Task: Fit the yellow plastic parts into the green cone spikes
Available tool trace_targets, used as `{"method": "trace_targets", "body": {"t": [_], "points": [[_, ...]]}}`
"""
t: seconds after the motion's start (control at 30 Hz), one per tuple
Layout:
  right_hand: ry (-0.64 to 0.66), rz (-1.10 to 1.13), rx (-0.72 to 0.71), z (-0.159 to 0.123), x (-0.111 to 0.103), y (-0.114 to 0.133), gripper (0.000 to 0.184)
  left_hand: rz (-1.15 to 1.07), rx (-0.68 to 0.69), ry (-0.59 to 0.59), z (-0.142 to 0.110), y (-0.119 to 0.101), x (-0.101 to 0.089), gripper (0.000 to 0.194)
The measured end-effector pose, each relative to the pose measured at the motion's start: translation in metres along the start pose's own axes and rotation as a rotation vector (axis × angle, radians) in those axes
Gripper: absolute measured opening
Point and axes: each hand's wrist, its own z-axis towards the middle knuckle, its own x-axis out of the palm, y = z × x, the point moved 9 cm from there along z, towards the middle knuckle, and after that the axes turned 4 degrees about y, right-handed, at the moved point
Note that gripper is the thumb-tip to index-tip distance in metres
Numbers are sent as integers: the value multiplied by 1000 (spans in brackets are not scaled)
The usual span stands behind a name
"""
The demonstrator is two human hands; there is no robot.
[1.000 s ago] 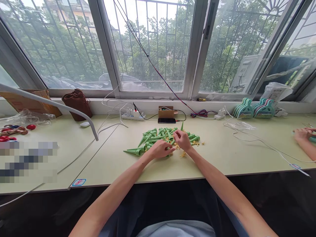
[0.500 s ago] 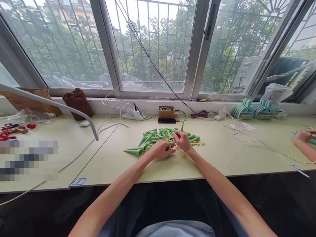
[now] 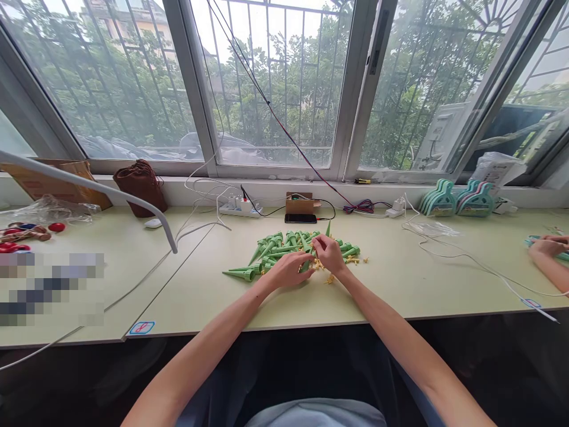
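Lying at the far left of the pale table (image 3: 186, 296) is a red ball (image 3: 56, 227), near crumpled clear plastic (image 3: 57, 207). A brown drawstring pouch (image 3: 138, 188) stands by the sill; further along is a white power strip (image 3: 242, 210). Next, mid-table, comes a heap of green plastic spikes (image 3: 269, 241). At its near edge, the left hand (image 3: 290, 270) curls fingers and thumb around one green spike (image 3: 306, 267). Behind the heap, a black phone (image 3: 300, 219) lies before a small cardboard box (image 3: 299, 206). The right hand (image 3: 328, 252), close beside the left, has its fingertips drawn narrowly together; whether they grip something cannot be told. Small yellow pieces (image 3: 329, 279) lie scattered about it. Farther right stand bundled hangers (image 3: 475, 201), then another person's hand (image 3: 551, 244).
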Motion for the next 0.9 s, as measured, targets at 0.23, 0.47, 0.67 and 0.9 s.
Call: {"method": "trace_targets", "body": {"t": [0.23, 0.47, 0.67, 0.9], "points": [[-56, -12, -25, -1, -7, 5, 32, 34, -4, -34, 0, 4, -2, 26], [-72, 84, -12, 0, -7, 2, 32, 18, -47, -93, 1, 13, -5, 29], [-20, 102, -4, 1, -2, 1, 30, -24, -134, -172, 1, 27, -10, 26], [67, 107, -2, 0, 7, 1, 32, -47, -224, -292, -1, 36, -21, 25]]}}
